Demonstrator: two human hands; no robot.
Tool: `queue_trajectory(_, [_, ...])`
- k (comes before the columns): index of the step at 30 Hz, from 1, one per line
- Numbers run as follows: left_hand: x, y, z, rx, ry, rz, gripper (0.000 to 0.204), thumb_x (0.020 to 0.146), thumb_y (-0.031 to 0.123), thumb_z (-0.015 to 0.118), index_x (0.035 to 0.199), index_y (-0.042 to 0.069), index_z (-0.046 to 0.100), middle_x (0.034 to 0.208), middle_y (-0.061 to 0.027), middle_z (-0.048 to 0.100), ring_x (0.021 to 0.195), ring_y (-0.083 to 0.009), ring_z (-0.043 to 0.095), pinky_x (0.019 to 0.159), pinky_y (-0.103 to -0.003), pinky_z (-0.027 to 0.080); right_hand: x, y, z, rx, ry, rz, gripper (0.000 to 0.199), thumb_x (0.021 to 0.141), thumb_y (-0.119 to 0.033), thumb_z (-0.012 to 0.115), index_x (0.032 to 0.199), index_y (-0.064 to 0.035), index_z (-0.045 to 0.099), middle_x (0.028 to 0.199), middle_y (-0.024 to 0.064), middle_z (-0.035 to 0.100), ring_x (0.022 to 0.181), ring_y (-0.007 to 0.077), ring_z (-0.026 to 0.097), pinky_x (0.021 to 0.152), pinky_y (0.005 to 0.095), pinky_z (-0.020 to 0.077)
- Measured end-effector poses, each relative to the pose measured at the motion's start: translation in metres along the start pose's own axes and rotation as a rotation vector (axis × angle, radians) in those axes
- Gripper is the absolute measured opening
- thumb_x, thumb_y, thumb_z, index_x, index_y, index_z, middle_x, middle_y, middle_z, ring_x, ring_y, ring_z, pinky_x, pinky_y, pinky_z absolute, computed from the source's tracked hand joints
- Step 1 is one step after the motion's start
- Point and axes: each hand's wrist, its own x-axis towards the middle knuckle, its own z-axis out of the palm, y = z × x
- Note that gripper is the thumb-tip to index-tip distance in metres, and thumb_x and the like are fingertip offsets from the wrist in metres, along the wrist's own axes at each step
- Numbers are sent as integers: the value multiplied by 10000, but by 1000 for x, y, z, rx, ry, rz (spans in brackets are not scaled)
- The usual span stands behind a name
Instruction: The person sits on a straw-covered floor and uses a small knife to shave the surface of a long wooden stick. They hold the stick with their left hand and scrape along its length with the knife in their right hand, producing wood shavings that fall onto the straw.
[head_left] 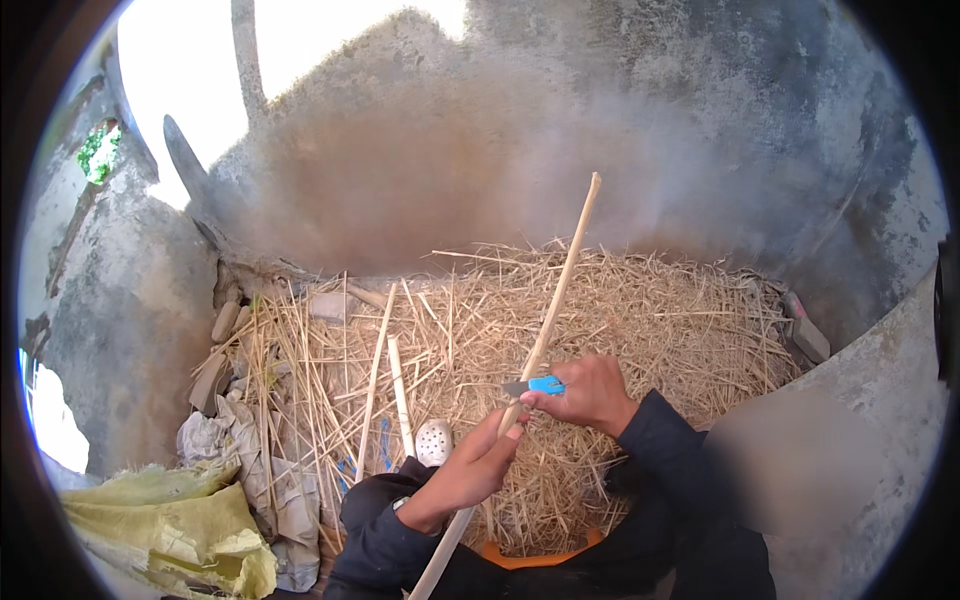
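My left hand (472, 470) grips a long pale wooden stick (562, 280) near its lower part. The stick slants up and to the right over a bed of dry straw (640, 320). My right hand (588, 392) holds a small knife with a blue handle (540, 385), its blade laid against the stick just above my left hand. Both forearms wear dark sleeves and come in from the lower edge.
Two more pale sticks (378, 370) lie on the straw at the left. A white perforated shoe (433, 441) sits near my left arm. Yellow-green sacks (170, 525) and grey cloth lie at lower left. Rough grey walls (700, 120) enclose the corner. Bricks (808, 338) lie at right.
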Motion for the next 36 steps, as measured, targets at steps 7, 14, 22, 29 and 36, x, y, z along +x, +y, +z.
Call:
queue_trajectory(7, [-2, -3, 0, 183, 22, 150, 299, 1023, 244, 420, 1270, 76, 440, 690, 49, 405, 568, -57, 380, 519, -225, 326, -6, -9, 2, 15, -54, -1, 732, 781, -781, 486, 544, -101, 619, 439, 91, 536, 389, 240, 561, 397, 359, 426])
queue_trajectory(14, [-2, 14, 5, -231, -20, -138, 268, 1029, 239, 407, 1266, 114, 404, 635, 71, 307, 474, -36, 263, 442, -209, 254, 17, 22, -6, -82, -15, 133, 717, 754, -765, 542, 530, -88, 615, 422, 90, 516, 378, 248, 550, 387, 371, 418])
queue_trajectory(22, [-10, 6, 5, -240, -15, -167, 263, 1027, 236, 411, 1268, 131, 404, 624, 74, 287, 471, -38, 244, 442, -209, 242, 19, 27, -6, -121, -11, 126, 706, 767, -767, 522, 521, -109, 598, 428, 84, 503, 391, 263, 543, 406, 383, 412])
queue_trajectory(29, [-12, 0, 19, -175, -104, -198, 257, 1029, 234, 407, 1264, 130, 422, 652, 62, 310, 482, -52, 265, 444, -207, 257, 33, 114, -25, -130, -28, 610, 750, 800, -792, 440, 571, -103, 626, 428, 74, 501, 396, 236, 546, 394, 385, 398])
queue_trajectory(36, [6, 0, -7, -543, -172, -111, 264, 1043, 273, 339, 1194, 90, 455, 628, 39, 337, 406, -56, 265, 390, -221, 269, -3, -3, -8, 70, -51, 90, 715, 786, -756, 516, 520, -95, 577, 425, 92, 484, 393, 269, 536, 402, 386, 405])
